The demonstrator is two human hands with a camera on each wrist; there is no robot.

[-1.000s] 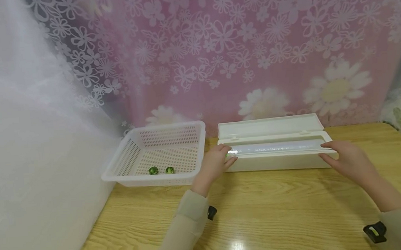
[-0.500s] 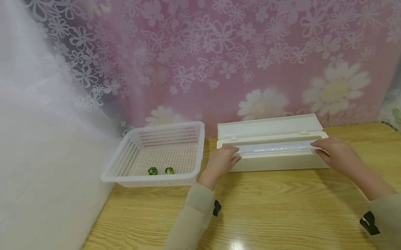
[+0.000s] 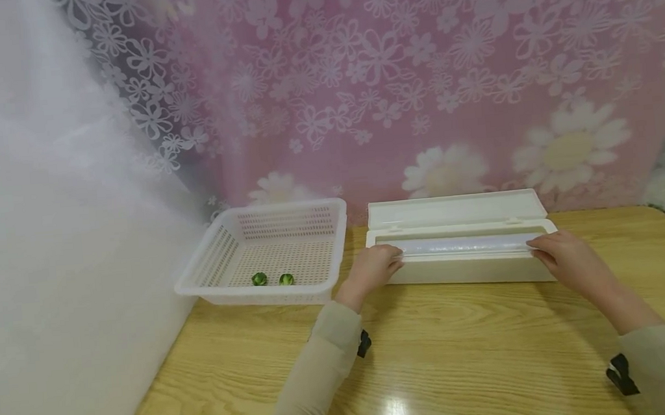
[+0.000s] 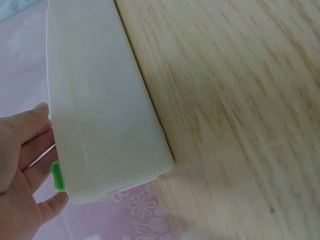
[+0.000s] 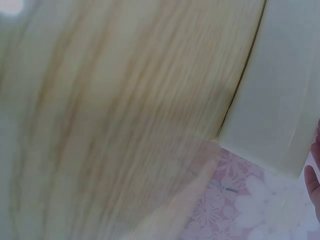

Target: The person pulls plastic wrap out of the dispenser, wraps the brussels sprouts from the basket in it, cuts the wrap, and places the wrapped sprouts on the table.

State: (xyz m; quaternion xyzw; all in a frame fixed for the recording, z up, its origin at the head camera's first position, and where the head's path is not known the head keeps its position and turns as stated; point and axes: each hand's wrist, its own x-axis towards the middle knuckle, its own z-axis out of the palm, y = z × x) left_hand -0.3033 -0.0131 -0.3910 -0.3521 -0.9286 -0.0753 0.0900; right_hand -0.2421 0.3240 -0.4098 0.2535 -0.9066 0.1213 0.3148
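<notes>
A long white cling film box [image 3: 466, 270] stands on the table with its lid [image 3: 456, 210] tipped back. A roll of clear cling film [image 3: 464, 244] lies inside. My left hand [image 3: 371, 271] pinches the film at the left end, thumb and fingers at the box's front edge. At the right end my right hand [image 3: 571, 260] pinches it likewise. The left wrist view has my left fingers curled behind the box wall, by a green tab [image 4: 57, 176]. In the right wrist view, only some fingertips [image 5: 314, 182] of my right hand show at the box's edge.
Left of the box stands a white perforated basket [image 3: 336, 253]. Two small green vegetables [image 3: 259, 279] lie in it. A pink flowered curtain [image 3: 359, 101] hangs behind the wooden table [image 3: 461, 354], and a white sheet [image 3: 66, 254] hangs at the left.
Both hands have moved inward from the box's ends, and their thumbs and fingers have closed on the film. Since half a second ago the view has shifted slightly; the hands hold about the same place.
</notes>
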